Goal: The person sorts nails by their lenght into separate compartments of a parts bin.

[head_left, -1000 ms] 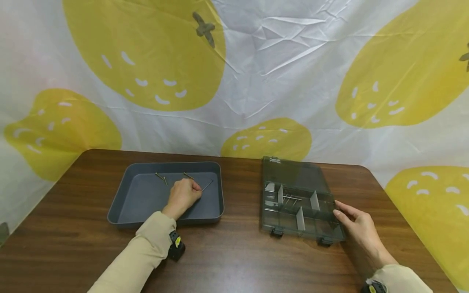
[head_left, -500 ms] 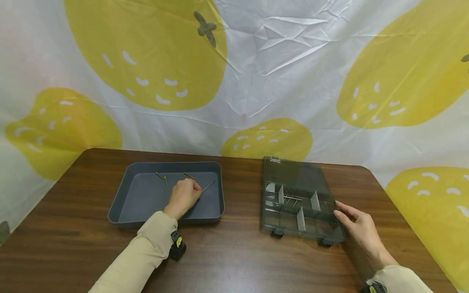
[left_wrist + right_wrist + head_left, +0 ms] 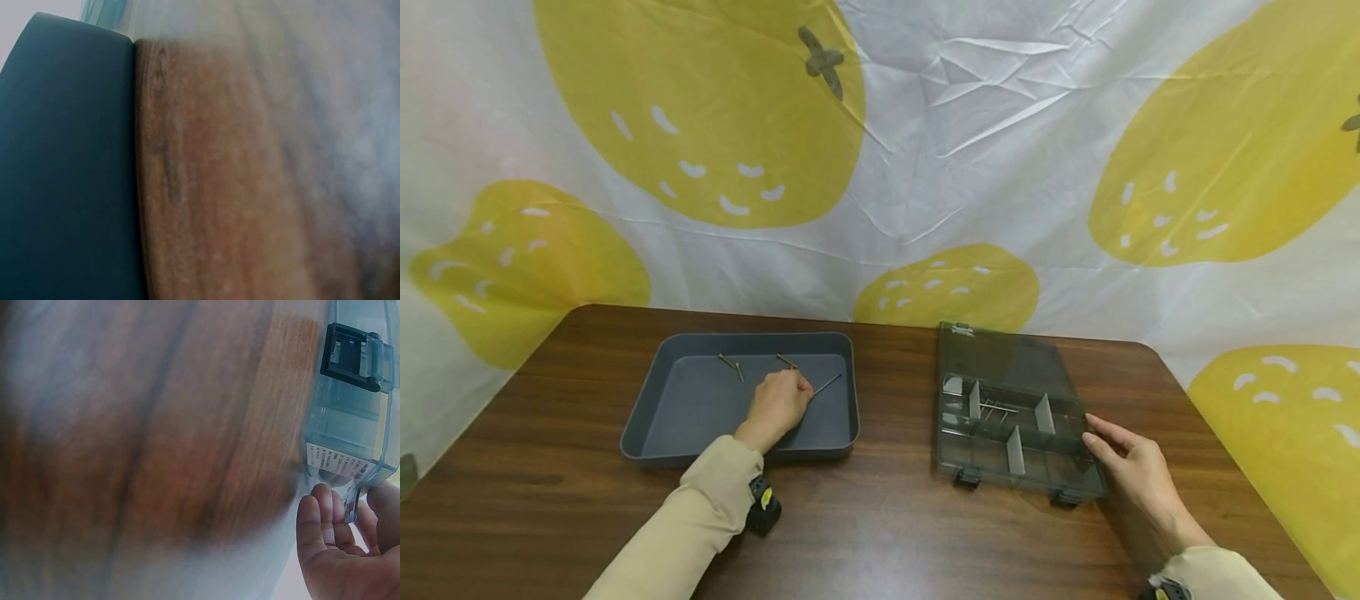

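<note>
Over the right part of the grey tray (image 3: 685, 421), my left hand (image 3: 777, 400) pinches a thin silver nail (image 3: 828, 385) between thumb and fingertips; the nail points up and to the right. Several brass-coloured screws (image 3: 727, 362) lie towards the tray's back. My right hand (image 3: 1138, 475) grips the right edge of a see-through smoky compartment box (image 3: 1048, 465). In the right wrist view, its thumb and fingers (image 3: 310, 525) are on either side of the box corner. Several silver nails (image 3: 998, 408) lie in a middle compartment. The left wrist view shows neither the left hand nor the nail.
White dividers (image 3: 1015, 450) split the box, and black latches (image 3: 967, 477) sit along its front. A printed label (image 3: 340, 461) shows on its side. Both containers stand on a brown wooden table (image 3: 880, 533), with a lemon-patterned cloth (image 3: 910, 192) hanging behind.
The free end of the nail in my left hand has swung slightly right and down. Both hands stay almost where they were, and the box has not moved.
</note>
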A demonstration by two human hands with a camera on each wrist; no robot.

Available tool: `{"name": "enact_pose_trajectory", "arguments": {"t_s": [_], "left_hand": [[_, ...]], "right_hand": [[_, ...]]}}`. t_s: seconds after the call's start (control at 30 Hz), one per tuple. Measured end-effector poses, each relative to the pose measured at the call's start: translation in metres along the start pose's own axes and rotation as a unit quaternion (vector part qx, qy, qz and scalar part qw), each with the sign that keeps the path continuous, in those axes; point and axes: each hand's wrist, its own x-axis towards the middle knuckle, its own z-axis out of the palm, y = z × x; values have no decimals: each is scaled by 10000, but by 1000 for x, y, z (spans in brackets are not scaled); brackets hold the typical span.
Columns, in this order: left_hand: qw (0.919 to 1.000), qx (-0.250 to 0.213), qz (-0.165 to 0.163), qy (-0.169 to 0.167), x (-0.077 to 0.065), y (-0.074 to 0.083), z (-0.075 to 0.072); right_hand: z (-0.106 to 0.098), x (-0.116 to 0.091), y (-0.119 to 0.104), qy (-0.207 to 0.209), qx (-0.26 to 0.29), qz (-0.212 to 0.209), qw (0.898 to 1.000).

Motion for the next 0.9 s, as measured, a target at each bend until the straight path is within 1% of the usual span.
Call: {"name": "enact_pose_trajectory", "arguments": {"t_s": [0.23,0.47,0.57,0.77,0.9], "left_hand": [[9997,-243,24,35,1,-3,-4],[9986,-527,-83,-28,1,-7,-6],[9981,-617,-68,13,1,-7,-8],[9961,-875,-69,102,1,-3,-13],[9956,-929,-15,106,1,4,-16]], "right_hand": [[0,0,0,39,29,-65,10000],[1,0,1,116,-62,-192,9997],[1,0,1,117,-78,-211,9997],[0,0,0,104,-76,-245,9996],[0,0,0,110,-52,-253,9996]]}}
